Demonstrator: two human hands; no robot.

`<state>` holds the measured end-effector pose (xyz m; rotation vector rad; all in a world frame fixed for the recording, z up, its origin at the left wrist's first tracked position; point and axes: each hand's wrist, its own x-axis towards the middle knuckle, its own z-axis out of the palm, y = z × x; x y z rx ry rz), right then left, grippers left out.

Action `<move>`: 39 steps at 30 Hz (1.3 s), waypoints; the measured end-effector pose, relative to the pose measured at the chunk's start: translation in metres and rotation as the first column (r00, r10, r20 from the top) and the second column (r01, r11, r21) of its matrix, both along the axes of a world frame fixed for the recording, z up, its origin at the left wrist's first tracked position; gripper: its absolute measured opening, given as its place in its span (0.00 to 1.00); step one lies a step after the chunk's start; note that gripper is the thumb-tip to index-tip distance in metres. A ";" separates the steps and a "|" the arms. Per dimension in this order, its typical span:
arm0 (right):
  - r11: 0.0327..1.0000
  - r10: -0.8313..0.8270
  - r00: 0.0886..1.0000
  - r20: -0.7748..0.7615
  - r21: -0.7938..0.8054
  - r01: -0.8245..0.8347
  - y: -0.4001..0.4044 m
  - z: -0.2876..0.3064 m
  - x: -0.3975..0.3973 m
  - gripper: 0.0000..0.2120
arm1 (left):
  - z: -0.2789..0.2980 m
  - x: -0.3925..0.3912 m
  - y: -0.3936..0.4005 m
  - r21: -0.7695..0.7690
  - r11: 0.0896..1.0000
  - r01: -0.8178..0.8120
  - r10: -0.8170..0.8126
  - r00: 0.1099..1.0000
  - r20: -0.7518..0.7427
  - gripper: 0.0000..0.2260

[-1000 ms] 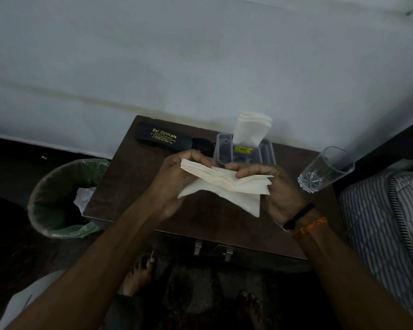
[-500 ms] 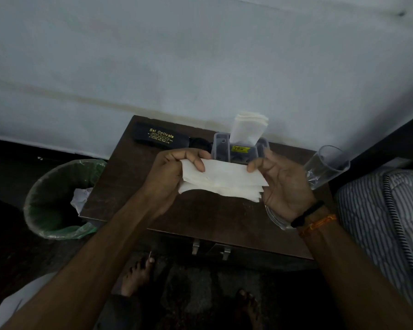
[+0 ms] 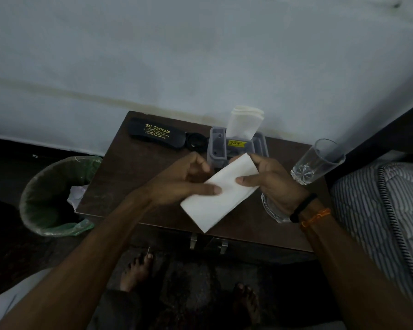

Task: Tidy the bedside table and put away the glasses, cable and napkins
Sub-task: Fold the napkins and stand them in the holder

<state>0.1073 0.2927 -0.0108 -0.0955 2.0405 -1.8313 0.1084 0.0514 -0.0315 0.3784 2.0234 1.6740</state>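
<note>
White napkin (image 3: 218, 195), folded to long strip, held over bedside table (image 3: 129, 172), slanting from near front edge up toward grey holder (image 3: 216, 148). Left hand (image 3: 177, 184) pinches lower half, thumb on top. Right hand (image 3: 270, 179) pinches upper end between thumb and fingers. Holder already has napkin stack (image 3: 244, 122) standing in it. My guess: fold nearly finished. Do well: keep edges squared, press crease flat, slide strip in beside stack, mind drinking glass (image 3: 317, 161) just right. Black glasses case (image 3: 156, 135) at back left, closed.
</note>
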 end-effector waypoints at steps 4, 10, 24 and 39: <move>1.000 0.013 0.995 -0.100 0.018 -0.011 -0.005 0.001 0.003 0.18 | -0.010 0.006 0.018 -0.191 0.973 0.127 -0.133 0.991 -0.021 0.22; 0.888 -0.459 0.866 -0.199 -0.128 0.441 0.014 0.010 -0.006 0.05 | -0.006 0.009 0.020 -0.143 0.990 0.017 -0.014 1.000 0.021 0.20; 0.957 -0.291 0.944 -0.156 -0.023 0.291 -0.018 -0.011 0.030 0.14 | 0.000 0.009 0.027 -0.201 0.977 -0.077 0.031 0.975 -0.220 0.26; 0.920 -0.025 0.959 -0.283 0.369 0.133 -0.006 -0.049 0.024 0.15 | -0.017 0.005 0.019 -0.447 0.887 -0.114 -0.081 0.915 -0.395 0.20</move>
